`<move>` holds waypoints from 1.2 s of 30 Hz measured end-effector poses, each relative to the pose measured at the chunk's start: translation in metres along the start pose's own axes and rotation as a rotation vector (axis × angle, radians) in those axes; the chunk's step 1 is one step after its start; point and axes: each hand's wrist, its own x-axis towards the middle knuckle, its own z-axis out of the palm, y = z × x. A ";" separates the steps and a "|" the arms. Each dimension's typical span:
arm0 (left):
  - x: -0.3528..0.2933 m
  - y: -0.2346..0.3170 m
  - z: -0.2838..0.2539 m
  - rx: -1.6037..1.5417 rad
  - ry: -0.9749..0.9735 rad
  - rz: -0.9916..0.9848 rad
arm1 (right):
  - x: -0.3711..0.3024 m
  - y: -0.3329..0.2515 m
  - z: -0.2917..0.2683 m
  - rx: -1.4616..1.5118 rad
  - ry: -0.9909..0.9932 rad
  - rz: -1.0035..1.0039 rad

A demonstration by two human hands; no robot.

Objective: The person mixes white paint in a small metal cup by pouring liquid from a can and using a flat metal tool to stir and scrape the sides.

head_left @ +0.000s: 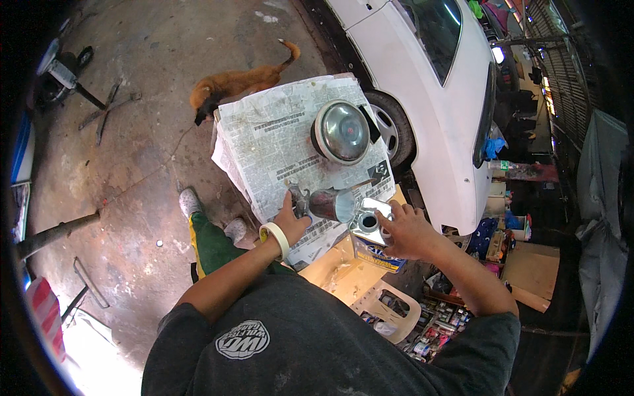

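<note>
Low over a newspaper-covered table, my left hand (290,221) has its fingers and thumb closed around a dark metal piece at the left side of a stained grey metal cup (332,204). Whether that piece is the cup's handle, I cannot tell. Just right of the cup stands a rectangular metal can (371,221) with a round opening in its shiny top and a blue and yellow label on its side. My right hand (404,231) grips the can's right side, fingers over the top edge. A thin brown stick (363,183) shows above the cup.
A round, shiny steel pot or lid (343,132) rests on the newspaper (264,145). Beyond the table's right edge stands a white car (449,132). A brown dog (244,82) is at the far left side. A beige plastic stool (396,313) and cardboard (340,270) lie close to me.
</note>
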 end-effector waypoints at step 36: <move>-0.036 0.019 -0.048 -0.292 -0.024 -0.035 | 0.029 -0.007 0.144 0.730 0.753 0.543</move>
